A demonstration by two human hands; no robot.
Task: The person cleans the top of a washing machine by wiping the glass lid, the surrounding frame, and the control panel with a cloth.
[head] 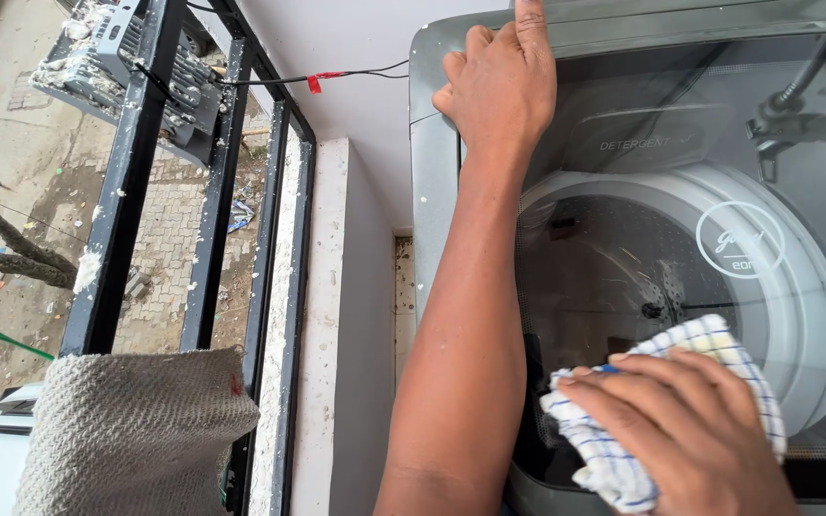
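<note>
Two hands work at the washing machine (432,182): the left hand (497,91) rests loose-fingered on its rear corner, the right hand (685,430) presses a checked cloth (623,468) against its glass lid (681,239).

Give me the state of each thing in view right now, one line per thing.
Washing machine: top-loading, glass lid shut, drum visible beneath.
Glass lid: closed, reflective.
Checked cloth: bunched, pressed on the lid.
Right hand: gripping the checked cloth.
Left hand: resting on the machine's back corner, forefinger extended.
Grey towel: draped over the railing.
Railing: upright, dusty.
</note>
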